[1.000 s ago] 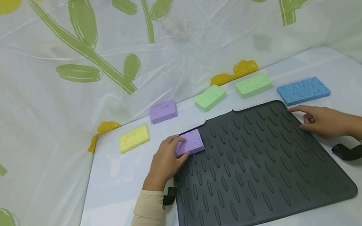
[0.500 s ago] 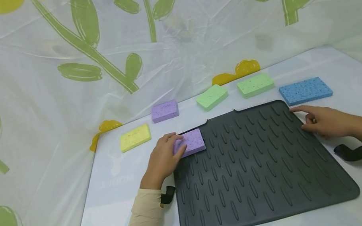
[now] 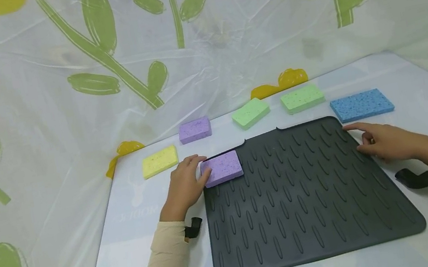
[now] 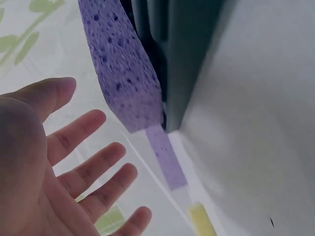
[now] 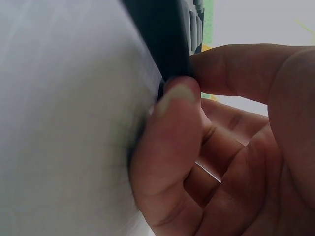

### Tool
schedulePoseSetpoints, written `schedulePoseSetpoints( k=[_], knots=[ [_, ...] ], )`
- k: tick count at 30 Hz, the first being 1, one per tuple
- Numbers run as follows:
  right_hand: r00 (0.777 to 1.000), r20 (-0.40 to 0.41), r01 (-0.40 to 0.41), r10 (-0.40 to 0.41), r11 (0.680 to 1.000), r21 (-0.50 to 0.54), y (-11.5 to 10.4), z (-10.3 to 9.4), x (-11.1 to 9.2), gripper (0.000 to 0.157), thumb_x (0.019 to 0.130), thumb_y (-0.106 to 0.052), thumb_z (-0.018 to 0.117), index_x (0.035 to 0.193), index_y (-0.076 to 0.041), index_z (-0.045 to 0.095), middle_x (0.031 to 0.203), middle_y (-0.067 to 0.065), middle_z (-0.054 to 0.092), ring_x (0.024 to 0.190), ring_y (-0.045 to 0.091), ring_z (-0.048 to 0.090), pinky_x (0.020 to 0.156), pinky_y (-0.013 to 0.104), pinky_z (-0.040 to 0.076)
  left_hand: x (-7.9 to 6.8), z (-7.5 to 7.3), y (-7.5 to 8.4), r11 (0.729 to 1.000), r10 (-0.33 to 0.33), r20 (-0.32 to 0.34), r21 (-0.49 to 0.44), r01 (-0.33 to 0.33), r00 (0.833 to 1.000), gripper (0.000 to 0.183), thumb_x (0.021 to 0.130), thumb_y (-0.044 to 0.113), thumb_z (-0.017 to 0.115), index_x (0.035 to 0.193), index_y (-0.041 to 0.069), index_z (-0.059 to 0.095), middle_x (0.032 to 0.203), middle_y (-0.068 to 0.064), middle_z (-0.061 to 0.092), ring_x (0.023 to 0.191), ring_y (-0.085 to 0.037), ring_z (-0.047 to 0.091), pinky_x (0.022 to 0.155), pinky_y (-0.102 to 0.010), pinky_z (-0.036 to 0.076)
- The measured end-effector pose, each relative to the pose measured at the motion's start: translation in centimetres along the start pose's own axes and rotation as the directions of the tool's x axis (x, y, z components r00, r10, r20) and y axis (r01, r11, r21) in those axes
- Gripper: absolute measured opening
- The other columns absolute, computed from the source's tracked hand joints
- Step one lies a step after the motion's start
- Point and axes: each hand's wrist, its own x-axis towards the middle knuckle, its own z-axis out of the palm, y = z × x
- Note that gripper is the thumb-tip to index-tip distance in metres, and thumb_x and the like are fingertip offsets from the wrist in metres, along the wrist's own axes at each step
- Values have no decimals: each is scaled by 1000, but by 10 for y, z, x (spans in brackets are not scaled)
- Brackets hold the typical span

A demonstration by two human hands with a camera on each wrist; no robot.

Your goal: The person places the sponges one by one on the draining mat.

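Observation:
A purple sponge (image 3: 222,169) lies on the back left corner of a dark grey ridged drying mat (image 3: 294,200). Just left of it is my left hand (image 3: 184,181), its thumb overlapping the sponge's near left side in the head view. In the left wrist view those fingers (image 4: 93,160) are spread and relaxed, apart from the sponge, and hold nothing. At the mat's right edge, near its back corner, my right hand (image 3: 392,142) holds the rim between thumb and index fingertip, with the other fingers curled under the palm.
Along the back of the white table (image 3: 130,243) lie a yellow sponge (image 3: 160,161), another purple sponge (image 3: 194,130), two green sponges, one in the middle and one further right, and a blue sponge (image 3: 361,105). Behind them hangs a flowered plastic sheet (image 3: 227,64).
My left hand has let go of the purple sponge and drawn back to the left, uncovering more of it. The sponge stays on the mat. My right hand keeps its place.

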Motion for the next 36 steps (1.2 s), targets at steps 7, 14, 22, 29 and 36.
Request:
schedulePoseSetpoints(
  k=[7, 14, 22, 29, 36],
  knots=[
    [1000, 18, -11, 11, 1000, 15, -1, -1, 0, 63, 100, -13, 57, 154, 1, 27, 79, 3, 54, 55, 11, 47, 49, 29, 43, 0, -4, -14, 998, -67, 7, -17, 68, 998, 49, 101, 40, 55, 144, 16, 53, 148, -14, 51, 138, -35, 48, 108, -60, 38],
    [1000, 1, 7, -7, 1000, -4, -1, -2, -1, 62, 99, -12, 58, 153, 1, 29, 78, 2, 53, 55, 10, 46, 48, 29, 42, 6, -5, -28, 992, -117, 42, 44, 115, 992, 55, 101, 41, 56, 149, 16, 46, 151, -15, 48, 139, -36, 46, 111, -60, 37],
    [1000, 5, -5, 5, 1000, 6, 1, 0, -1, 62, 99, -13, 57, 153, 1, 28, 78, 2, 53, 55, 11, 47, 49, 29, 42, 17, -11, -49, 967, -184, 130, 200, 156, 974, 64, 104, 47, 44, 157, 14, 32, 160, -22, 33, 146, -43, 33, 111, -65, 33],
    [1000, 1, -6, 6, 1000, 0, 2, 0, 0, 62, 99, -13, 57, 153, 0, 28, 78, 2, 53, 55, 11, 47, 48, 29, 42, 23, -16, -66, 953, -250, 195, 222, 206, 948, 74, 103, 54, 41, 161, 14, 19, 163, -24, 21, 149, -48, 23, 114, -68, 24],
    [1000, 3, -3, 3, 1000, 4, 0, 0, 0, 62, 99, -13, 58, 153, 0, 29, 79, 2, 53, 55, 11, 46, 48, 29, 42, 31, -20, -77, 943, -302, 266, 222, 246, 916, 78, 103, 56, 39, 162, 13, 12, 165, -25, 11, 150, -50, 13, 118, -67, 16]
  ],
)
